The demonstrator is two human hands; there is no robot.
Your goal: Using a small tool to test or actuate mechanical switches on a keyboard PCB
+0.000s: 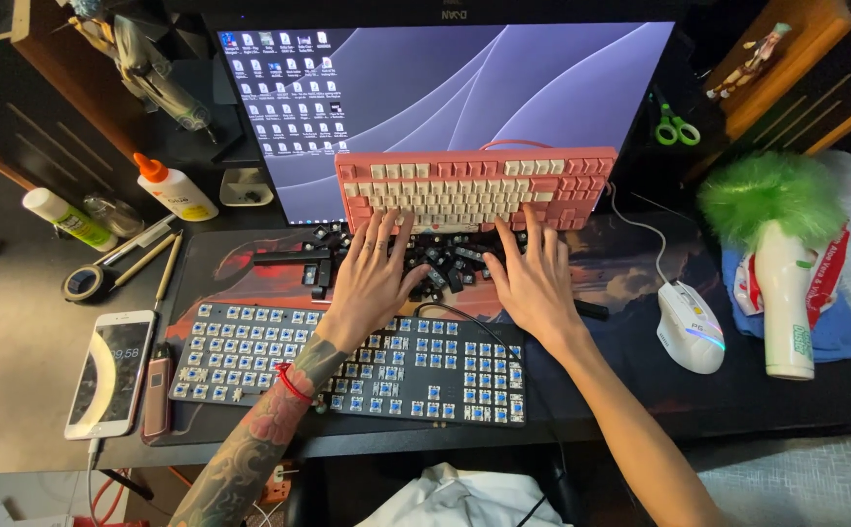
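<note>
Both hands (372, 278) (533, 278) flat over loose keycaps (445, 262), probably touching.

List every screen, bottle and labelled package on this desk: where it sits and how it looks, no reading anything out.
Monitor: back centre, wide, lit, purple wavy wallpaper, icon rows at left.
Smartphone: front left, white frame, screen lit.
Glue bottle: back left, white, orange cap, yellow label.
Tube: far left, lying down, white with green label.
White bottle: right, green print, under a green fluffy tuft.
</note>
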